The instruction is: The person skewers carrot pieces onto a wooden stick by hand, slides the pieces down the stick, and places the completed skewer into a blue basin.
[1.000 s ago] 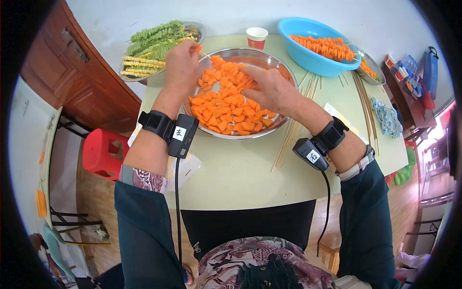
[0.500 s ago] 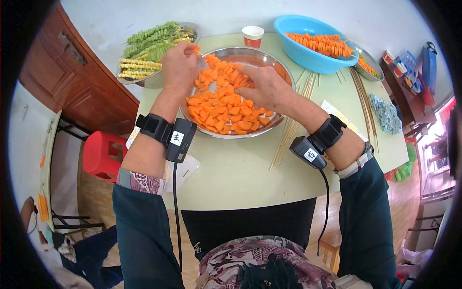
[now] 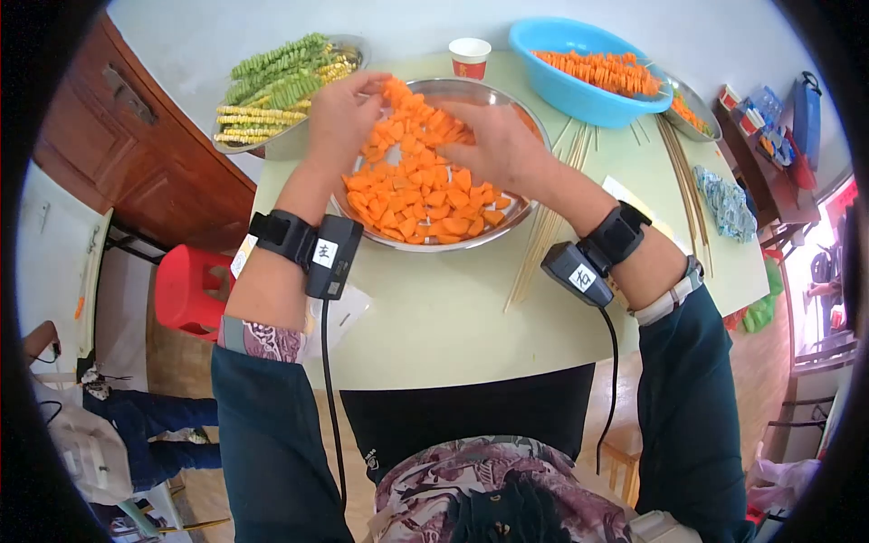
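Observation:
A wide steel basin (image 3: 433, 246) holds many cut carrot pieces (image 3: 425, 195). Over its far left rim, my left hand (image 3: 342, 122) is closed, with its fingertips at a carrot piece (image 3: 395, 89) on the end of a threaded row. My right hand (image 3: 496, 145) curls over the basin from the right, closed around a skewer of carrot pieces (image 3: 427, 119) slanting towards the left hand. Its stick and part of the grip are hidden by the carrot and fingers.
Bare bamboo skewers (image 3: 550, 231) lie right of the basin. Behind stand a paper cup (image 3: 470, 60) and a blue tub (image 3: 579, 104) with carrot skewers. A tray (image 3: 299, 145) of green and yellow skewers is at left. A red stool (image 3: 190, 290) stands beside the table; another person (image 3: 100, 443) is lower left.
The bare skewer tip seen near my left fingers no longer shows; a carrot piece is there now. My left fingers have shifted slightly towards the row. The person at lower left has come further into view.

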`<state>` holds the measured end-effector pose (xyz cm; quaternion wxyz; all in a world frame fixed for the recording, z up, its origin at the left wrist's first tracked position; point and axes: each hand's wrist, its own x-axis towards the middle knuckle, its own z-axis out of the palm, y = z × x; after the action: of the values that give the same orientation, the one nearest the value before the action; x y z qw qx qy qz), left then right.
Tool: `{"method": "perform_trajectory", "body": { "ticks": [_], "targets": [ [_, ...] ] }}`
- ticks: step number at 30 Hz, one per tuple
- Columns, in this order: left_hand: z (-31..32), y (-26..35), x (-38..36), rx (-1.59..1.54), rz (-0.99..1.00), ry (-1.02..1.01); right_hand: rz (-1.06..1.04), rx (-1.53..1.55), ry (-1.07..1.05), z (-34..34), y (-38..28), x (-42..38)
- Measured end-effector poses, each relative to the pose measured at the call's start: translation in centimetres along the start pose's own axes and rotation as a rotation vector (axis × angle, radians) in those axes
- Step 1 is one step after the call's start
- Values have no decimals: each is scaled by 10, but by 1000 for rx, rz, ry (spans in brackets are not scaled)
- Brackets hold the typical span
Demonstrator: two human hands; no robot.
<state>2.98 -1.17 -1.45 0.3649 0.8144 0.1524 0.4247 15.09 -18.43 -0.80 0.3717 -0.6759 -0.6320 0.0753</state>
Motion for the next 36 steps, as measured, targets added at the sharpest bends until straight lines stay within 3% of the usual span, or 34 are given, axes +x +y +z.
{"method": "perform_trajectory", "body": {
  "ticks": [4,6,7,9,13,16,18,21,25,27,34,36],
  "targets": [
    [-9,8,0,-142,-152,-14,-77,-127,112,-3,7,3],
    [-17,-3,5,145,-133,-128,-31,-116,96,-4,11,5],
    [-17,-6,6,145,-135,-130,10,-107,81,-5,12,6],
    [-17,-13,5,262,-251,-359,-7,-125,89,-5,14,6],
    [-13,-19,2,297,-247,-442,-10,-174,99,-5,10,5],
    [-7,-26,-1,402,-166,-580,1,-177,93,-3,7,3],
    [0,-42,-5,363,96,-632,13,-185,78,-6,4,3],
    [1,-43,-5,502,171,-794,4,-213,63,-7,3,3],
    [4,-36,-7,502,289,-709,-39,-249,65,-6,5,3],
    [4,-27,-6,626,152,-743,-33,-240,65,-6,4,3],
    [1,-33,-2,557,124,-673,-59,-232,54,-6,4,2],
    [-2,-26,1,419,-171,-527,-78,-223,70,-4,6,2]
  ]
}}
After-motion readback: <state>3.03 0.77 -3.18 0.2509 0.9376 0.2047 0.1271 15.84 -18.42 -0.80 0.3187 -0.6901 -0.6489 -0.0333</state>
